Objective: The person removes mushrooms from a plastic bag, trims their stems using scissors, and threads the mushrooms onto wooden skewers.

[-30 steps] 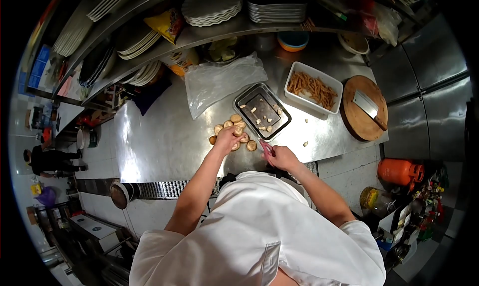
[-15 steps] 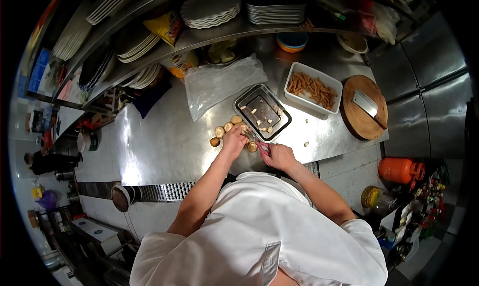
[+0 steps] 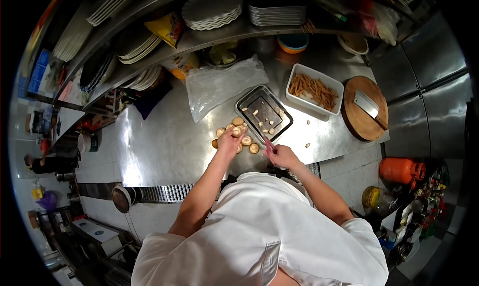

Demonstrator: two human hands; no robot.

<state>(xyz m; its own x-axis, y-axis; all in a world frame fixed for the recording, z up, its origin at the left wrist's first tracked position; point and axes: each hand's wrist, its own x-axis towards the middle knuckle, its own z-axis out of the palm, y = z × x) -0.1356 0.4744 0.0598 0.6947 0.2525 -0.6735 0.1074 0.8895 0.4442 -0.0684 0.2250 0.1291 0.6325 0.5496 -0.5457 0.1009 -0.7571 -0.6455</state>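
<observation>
Mushrooms [image 3: 254, 148] lie around the left grip [image 3: 228, 144].

And see the cleaver [image 3: 366, 105], flat on the round board [image 3: 359, 125]! Just beside, spot the white tub [image 3: 305, 106] of brown strips [image 3: 313, 90]. Swing across the bench [image 3: 159, 151] to the clear plastic bag [image 3: 219, 84]. Up on the shelf [image 3: 199, 43], catch the scalloped plates [image 3: 212, 7], stacked near a yellow packet [image 3: 165, 27]. Down right, past the bench, note the orange gas cylinder [image 3: 396, 170]!
</observation>
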